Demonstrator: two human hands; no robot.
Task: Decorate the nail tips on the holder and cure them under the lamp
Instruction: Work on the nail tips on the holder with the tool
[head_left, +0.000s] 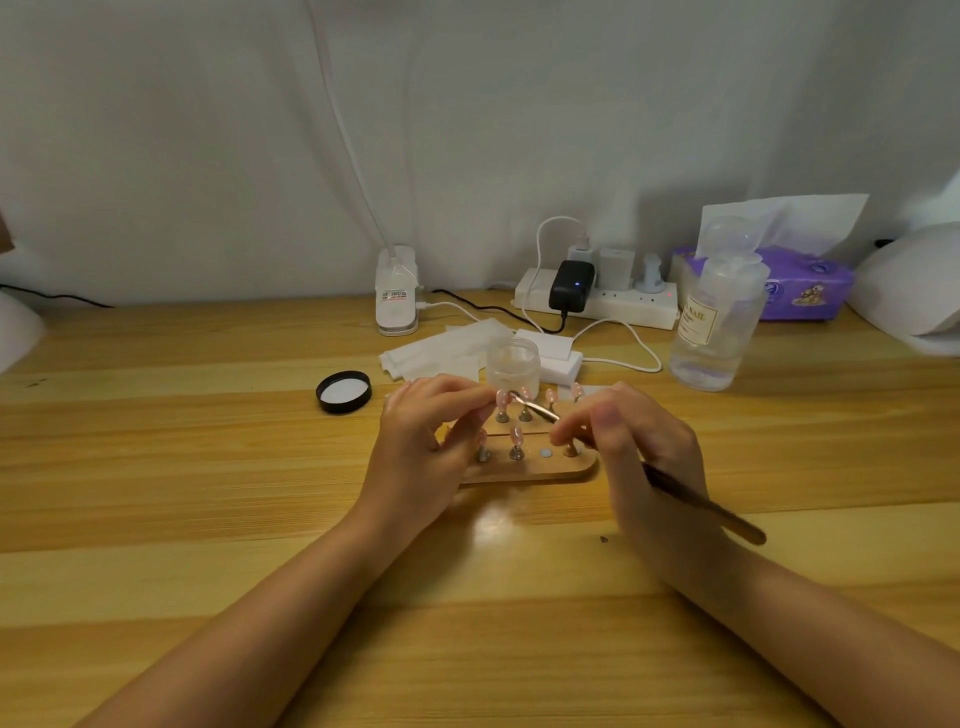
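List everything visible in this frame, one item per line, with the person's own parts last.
holder: 1, wooden, table centre
nail tips: several, pink, on holder pegs
tool: 1, metal, right hand
jar: 1, clear, behind holder
lid: 1, black, left of jar
bottle: 1, clear, right
tissue pack: 1, purple, back right
power strip: 1, white, back
left hand: pinches a nail tip
right hand: grips tool

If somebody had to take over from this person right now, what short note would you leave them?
Left hand pinches a nail tip at the back row of the wooden holder.
Right hand holds a thin metal tool, its tip at that nail.
Open jar behind the holder, its black lid to the left.
Done: tips mounted, pink.
Left: finish decorating, then cure; no lamp clearly identifiable.
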